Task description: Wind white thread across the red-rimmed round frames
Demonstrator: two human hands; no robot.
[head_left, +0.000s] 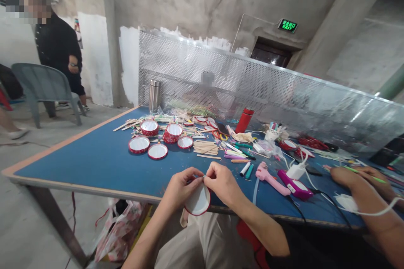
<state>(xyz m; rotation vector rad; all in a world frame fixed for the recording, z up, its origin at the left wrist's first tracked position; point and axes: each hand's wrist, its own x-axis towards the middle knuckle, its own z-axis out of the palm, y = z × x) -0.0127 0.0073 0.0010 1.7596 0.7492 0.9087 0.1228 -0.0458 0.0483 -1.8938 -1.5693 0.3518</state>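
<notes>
My left hand and my right hand both pinch the rim of a small round white disc with a red edge, held over my lap just at the near edge of the blue table. The fingertips of both hands meet at the top of the disc. Several similar red-rimmed discs lie on the table further away, beside a pile of wooden sticks.
A pink glue gun and a purple one lie right of my hands, with markers nearby. Another person's forearm and hands rest at the right. A red bottle, steel flask, perforated metal screen and a seated person at far left.
</notes>
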